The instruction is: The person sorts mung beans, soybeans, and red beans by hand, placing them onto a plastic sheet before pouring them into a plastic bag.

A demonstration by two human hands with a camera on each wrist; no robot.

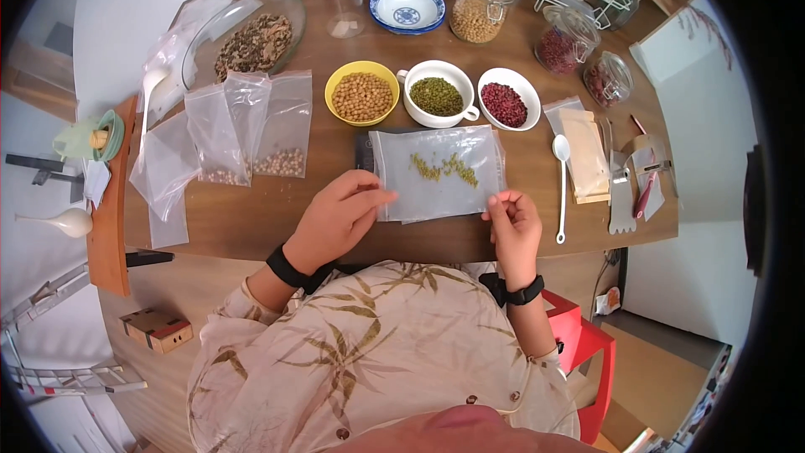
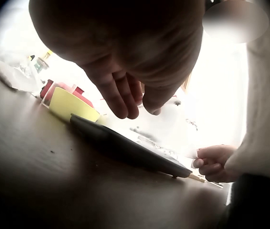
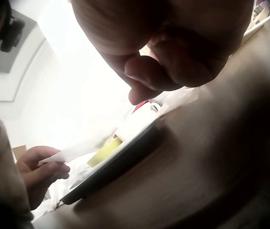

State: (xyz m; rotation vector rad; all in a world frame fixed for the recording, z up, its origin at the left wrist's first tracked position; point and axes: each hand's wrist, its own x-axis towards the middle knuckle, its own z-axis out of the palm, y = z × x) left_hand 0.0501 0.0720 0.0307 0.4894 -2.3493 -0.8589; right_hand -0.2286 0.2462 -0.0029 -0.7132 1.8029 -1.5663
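Observation:
A clear zip bag [image 1: 436, 197] with a small spread of green beans [image 1: 444, 169] lies over a flat dark slab [image 1: 365, 155], whose thin edge shows in both wrist views. My right hand [image 1: 514, 231] pinches the bag's lower right corner between thumb and curled fingers. At the bag's left edge is my left hand [image 1: 340, 210]; in the right wrist view this left hand [image 3: 42, 174] pinches the whitish film between thumb and fingers. Just beyond the bag stand a yellow bowl of chickpeas [image 1: 362, 94], a white cup of green beans [image 1: 436, 94] and a white bowl of dark red beans [image 1: 507, 105].
Left lie several clear bags [image 1: 251, 126], some holding pale beans, and a glass dish of brown dried pieces [image 1: 194, 54]. Blue-patterned bowls [image 1: 407, 8] and glass jars [image 1: 482, 4] stand behind. A white spoon [image 1: 561, 193] and a tan packet [image 1: 585, 151] are to the right.

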